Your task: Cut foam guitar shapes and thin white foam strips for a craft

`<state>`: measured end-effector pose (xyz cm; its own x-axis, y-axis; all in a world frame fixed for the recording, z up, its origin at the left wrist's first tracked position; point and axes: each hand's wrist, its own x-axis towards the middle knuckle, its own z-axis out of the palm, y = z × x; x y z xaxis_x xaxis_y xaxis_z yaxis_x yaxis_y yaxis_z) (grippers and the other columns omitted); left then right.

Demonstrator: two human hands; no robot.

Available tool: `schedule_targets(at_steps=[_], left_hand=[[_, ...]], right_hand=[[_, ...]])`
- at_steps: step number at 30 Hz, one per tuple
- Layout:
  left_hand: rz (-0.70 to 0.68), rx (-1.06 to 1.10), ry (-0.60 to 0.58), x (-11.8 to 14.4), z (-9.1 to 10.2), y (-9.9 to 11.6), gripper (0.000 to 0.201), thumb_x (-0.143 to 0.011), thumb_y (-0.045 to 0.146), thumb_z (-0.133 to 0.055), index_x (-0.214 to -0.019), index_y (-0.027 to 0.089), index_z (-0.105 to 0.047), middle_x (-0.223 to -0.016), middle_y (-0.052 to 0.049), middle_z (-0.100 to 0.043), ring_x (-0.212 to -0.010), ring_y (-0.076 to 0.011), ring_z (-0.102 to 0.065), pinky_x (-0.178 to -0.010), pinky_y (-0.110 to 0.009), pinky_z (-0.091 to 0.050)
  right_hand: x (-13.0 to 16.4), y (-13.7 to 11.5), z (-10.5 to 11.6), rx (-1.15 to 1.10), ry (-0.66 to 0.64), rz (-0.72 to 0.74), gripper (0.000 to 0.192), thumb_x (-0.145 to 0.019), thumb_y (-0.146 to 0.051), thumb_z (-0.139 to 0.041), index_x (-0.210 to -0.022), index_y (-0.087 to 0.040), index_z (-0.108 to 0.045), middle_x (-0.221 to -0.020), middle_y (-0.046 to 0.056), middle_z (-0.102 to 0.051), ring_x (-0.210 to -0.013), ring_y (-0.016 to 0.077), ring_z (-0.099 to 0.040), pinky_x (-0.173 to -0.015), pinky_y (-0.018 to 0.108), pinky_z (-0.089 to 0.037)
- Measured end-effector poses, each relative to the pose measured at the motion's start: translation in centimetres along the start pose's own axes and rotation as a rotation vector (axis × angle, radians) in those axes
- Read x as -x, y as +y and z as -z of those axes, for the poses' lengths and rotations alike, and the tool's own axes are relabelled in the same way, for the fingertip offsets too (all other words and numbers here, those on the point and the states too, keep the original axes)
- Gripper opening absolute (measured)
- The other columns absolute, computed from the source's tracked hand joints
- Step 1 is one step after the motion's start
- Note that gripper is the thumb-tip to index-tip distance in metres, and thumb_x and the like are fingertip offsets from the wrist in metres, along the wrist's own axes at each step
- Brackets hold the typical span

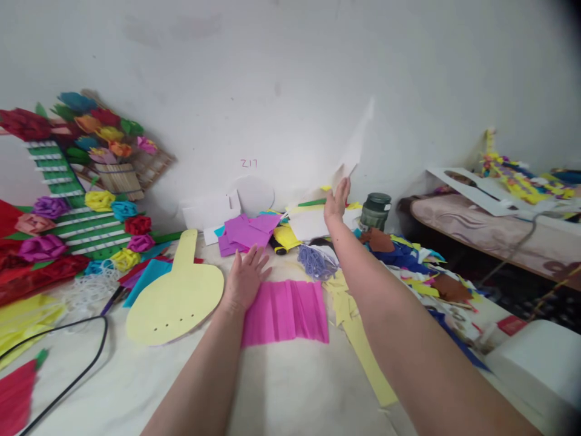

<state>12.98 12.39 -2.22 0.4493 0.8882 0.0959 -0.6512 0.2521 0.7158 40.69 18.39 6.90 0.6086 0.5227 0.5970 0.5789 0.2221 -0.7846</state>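
Note:
My left hand (245,280) lies flat, fingers spread, on the left edge of a pleated pink crepe paper sheet (290,312) on the white table. My right hand (336,201) is raised farther back and holds a white sheet of paper (354,148) upright against the wall. A yellow paddle-shaped cutout (175,300) lies just left of my left hand. Purple paper squares (245,231) and a bundle of lilac string (315,261) sit behind the pink sheet.
Paper flower displays (82,200) lean on the wall at left. A black cable (82,363) crosses the near left. A dark green jar (374,212) and coloured paper scraps (422,272) lie right. A bed (499,224) stands far right, a white box (540,357) near right.

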Motion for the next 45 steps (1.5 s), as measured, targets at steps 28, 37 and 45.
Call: schedule_targets(at_steps=[28, 37, 45], left_hand=[[-0.369, 0.114, 0.378, 0.9, -1.5, 3.6, 0.034, -0.084, 0.024, -0.05, -0.118, 0.025, -0.05, -0.115, -0.003, -0.06, -0.109, -0.0197, -0.054, -0.083, -0.032, -0.05], [-0.344, 0.12, 0.555, 5.1, 0.4, 5.5, 0.042, -0.08, 0.017, -0.057, -0.12, 0.027, -0.049, -0.123, -0.002, -0.055, -0.11, -0.0208, -0.053, -0.074, -0.028, -0.054], [-0.36, 0.121, 0.581, 10.2, 2.1, 6.4, 0.03, -0.076, 0.015, -0.06, -0.103, 0.027, -0.056, -0.118, 0.001, -0.058, -0.111, -0.0197, -0.052, -0.082, -0.036, -0.051]], right_hand=[[17.1, -4.7, -2.4, -0.016, -0.746, 0.804, 0.044, -0.084, -0.027, -0.039, -0.126, -0.016, -0.046, -0.139, 0.007, -0.039, -0.125, 0.0184, -0.038, -0.108, 0.035, -0.029], [21.4, -8.3, -3.4, -0.385, -0.344, -0.236, 0.03, -0.082, -0.031, -0.038, -0.104, -0.017, -0.054, -0.112, 0.01, -0.055, -0.093, 0.0184, -0.06, -0.067, 0.031, -0.054], [27.5, -8.5, -2.2, 0.158, -0.901, 0.135, 0.04, -0.084, -0.034, -0.038, -0.114, -0.014, -0.055, -0.128, 0.015, -0.049, -0.12, 0.0252, -0.044, -0.1, 0.042, -0.033]])
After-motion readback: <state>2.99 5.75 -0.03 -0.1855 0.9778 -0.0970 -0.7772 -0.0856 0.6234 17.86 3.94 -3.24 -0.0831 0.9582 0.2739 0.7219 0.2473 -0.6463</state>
